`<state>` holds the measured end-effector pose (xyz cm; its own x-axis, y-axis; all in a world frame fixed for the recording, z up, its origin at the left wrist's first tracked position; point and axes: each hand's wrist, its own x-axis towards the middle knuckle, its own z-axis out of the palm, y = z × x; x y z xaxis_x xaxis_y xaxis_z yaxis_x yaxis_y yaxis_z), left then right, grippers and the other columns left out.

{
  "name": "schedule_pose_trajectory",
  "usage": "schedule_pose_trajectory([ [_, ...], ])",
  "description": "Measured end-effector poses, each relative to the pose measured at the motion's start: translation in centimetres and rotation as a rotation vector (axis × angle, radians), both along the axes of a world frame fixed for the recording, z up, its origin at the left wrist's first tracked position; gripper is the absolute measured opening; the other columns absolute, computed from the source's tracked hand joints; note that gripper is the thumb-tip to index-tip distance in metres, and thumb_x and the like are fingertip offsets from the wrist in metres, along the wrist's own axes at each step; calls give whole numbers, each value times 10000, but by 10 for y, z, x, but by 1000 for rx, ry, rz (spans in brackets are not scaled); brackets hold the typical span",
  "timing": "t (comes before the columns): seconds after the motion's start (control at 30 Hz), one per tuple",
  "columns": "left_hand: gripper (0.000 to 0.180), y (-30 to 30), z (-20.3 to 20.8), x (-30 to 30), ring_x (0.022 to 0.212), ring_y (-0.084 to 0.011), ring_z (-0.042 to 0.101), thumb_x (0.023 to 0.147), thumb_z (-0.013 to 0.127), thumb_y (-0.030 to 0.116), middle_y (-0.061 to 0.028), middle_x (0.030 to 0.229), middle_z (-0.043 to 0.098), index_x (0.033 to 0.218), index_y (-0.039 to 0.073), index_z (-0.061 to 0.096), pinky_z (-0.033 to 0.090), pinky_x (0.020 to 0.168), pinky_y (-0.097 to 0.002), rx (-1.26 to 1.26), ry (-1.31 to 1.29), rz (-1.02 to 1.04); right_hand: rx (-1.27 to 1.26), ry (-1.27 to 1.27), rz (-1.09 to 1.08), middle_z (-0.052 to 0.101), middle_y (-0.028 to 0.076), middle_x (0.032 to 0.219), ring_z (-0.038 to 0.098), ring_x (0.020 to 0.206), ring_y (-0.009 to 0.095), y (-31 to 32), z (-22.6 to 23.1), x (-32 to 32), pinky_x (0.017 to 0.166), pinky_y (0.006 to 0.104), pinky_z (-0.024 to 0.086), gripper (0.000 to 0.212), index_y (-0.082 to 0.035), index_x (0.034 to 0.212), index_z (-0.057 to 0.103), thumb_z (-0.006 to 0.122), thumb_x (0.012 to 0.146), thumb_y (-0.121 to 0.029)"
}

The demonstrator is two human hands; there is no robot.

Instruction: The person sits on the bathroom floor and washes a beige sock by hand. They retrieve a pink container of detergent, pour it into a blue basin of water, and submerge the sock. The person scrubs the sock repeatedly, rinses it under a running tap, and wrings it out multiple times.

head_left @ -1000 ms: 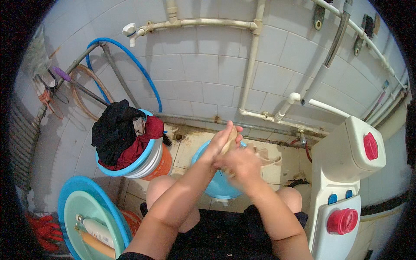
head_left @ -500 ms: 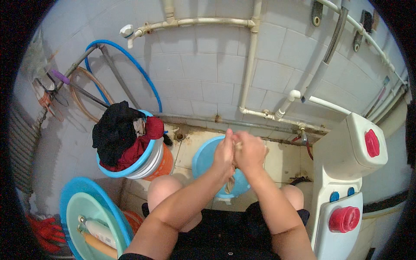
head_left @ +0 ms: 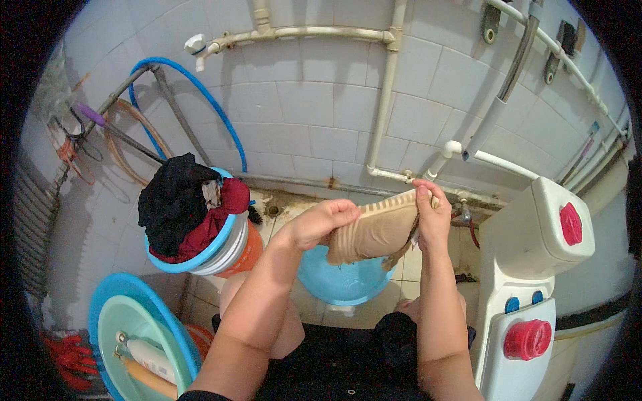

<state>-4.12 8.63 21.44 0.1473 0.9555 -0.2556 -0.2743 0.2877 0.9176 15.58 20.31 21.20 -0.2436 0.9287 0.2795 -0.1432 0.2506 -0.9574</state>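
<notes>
A wet-looking beige garment (head_left: 382,230) with a pale ribbed band hangs stretched between my two hands. Its left top corner is pinched in my left hand (head_left: 322,222). On the other side, the thumb and fingers of my right hand (head_left: 433,208) grip the band's right end, a little higher up. Below the cloth, a light blue basin (head_left: 344,284) sits on the floor between my knees. The garment covers the basin's far part, so I cannot tell what lies there.
On the left stands a bucket (head_left: 244,257) heaped with black and dark red clothes (head_left: 177,204). Nearer, stacked basins (head_left: 100,314) hold a white bottle (head_left: 150,354). White jugs with red caps (head_left: 508,234) stand at right. A tap (head_left: 196,45) and pipes run along the tiled wall.
My hands were clasped together, squeezing the bunched cloth over the basin. Now they have moved apart, and the garment is spread open between them, with my right hand farther right.
</notes>
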Motion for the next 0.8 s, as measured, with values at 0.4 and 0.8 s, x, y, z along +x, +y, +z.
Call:
schedule_pose_trajectory([
  [0.4,315,19,-56,46,699,-138,520,930,422,392,-27,797,535,898,89,504,448,613,-274,176,-812,166,939,-598,153,592,90,735,571,646,295,-111,-4,-40,578,389,468,119,-93,794,604,633,679,-103],
  [0.8,425,14,-18,87,1018,-209,538,932,373,425,-81,1081,570,1151,81,491,437,875,-359,-97,-499,373,495,-641,-104,604,151,726,578,681,353,-56,3,-35,588,409,450,191,-86,854,569,616,807,-265],
])
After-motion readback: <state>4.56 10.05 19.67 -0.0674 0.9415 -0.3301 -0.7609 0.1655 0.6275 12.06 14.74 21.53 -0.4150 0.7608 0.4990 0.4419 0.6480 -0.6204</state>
